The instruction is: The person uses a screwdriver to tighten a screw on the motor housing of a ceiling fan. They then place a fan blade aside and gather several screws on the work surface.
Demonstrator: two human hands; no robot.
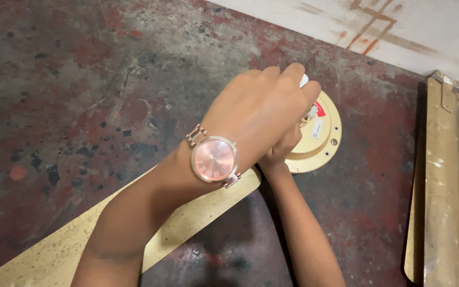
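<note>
Cream fan motor hub (322,143) lies on the floor (81,79); left hand (264,106) clamped on its white part at 12 o'clock, right hand (281,149) steadying beneath, grip unclear; blade (54,255) already attached.

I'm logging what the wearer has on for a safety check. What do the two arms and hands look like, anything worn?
Both arms are bare to beyond the frame edge: no sleeves and no gloves. The left hand has a wristwatch on its wrist, with a round pink dial, a rose-gold case and a link bracelet. The right hand, mostly hidden under the left, shows nothing worn. No rings can be seen.
</note>
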